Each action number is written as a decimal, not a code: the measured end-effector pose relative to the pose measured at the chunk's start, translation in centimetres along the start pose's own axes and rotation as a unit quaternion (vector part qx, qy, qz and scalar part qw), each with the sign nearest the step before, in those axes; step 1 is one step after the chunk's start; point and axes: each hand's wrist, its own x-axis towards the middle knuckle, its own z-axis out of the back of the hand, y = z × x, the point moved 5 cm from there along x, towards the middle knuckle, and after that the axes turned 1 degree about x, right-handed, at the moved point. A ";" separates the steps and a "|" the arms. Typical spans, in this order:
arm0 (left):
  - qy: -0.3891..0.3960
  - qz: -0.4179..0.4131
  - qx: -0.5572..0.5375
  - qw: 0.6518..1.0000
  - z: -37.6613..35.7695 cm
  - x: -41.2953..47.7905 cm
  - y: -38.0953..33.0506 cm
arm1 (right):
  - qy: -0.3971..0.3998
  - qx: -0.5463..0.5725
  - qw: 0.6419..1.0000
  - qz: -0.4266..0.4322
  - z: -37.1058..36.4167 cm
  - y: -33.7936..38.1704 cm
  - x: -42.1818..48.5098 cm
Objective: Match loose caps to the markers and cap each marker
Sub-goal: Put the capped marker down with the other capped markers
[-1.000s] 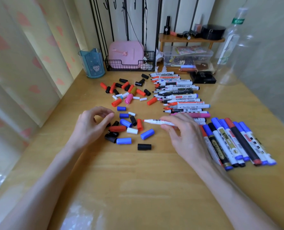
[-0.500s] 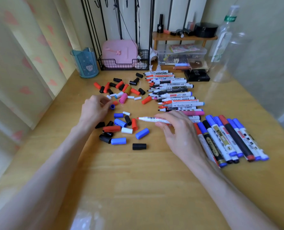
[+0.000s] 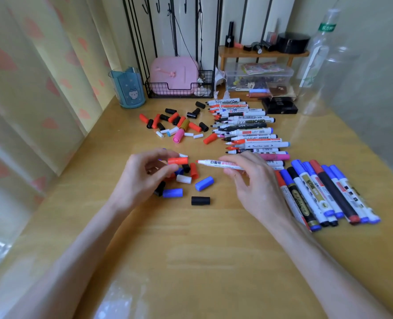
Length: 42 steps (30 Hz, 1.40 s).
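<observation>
Above the table (image 3: 190,249) a red cap (image 3: 178,160), newly fetched, is pinched in the left hand (image 3: 142,178) just left of the red-tipped marker (image 3: 218,164) gripped in the right hand (image 3: 253,187); capping seems imminent.

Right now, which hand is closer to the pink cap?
Left. The left hand is just on the near side of the pink cap; the right hand is farther off to its right.

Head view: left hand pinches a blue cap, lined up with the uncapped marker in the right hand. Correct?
Not blue: the head view shows the cap pinched by the left hand is red. The rest holds: it points at the uncapped marker held in the right hand.
</observation>
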 end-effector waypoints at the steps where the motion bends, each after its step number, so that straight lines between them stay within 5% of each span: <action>1: 0.010 -0.001 -0.007 1.000 -0.4 -0.3 -0.1 | 0.005 0.007 1.000 0.003 -0.1 0.0 0.0; 17: 0.019 -0.048 0.012 0.999 -0.6 -0.9 -1.3 | 0.004 0.030 1.000 0.009 0.2 0.2 0.1; 26: 0.001 -0.008 -0.108 0.994 -0.2 -0.8 -1.3 | -0.007 0.027 1.000 0.001 0.2 0.1 0.1; 31: -0.005 -0.011 -0.009 1.000 0.0 -0.9 -0.5 | -0.006 0.033 0.999 0.003 0.2 0.0 0.1; 42: 0.013 -0.035 0.020 0.999 -0.5 -0.9 -0.4 | 0.018 0.038 0.998 0.038 -0.3 0.7 -0.1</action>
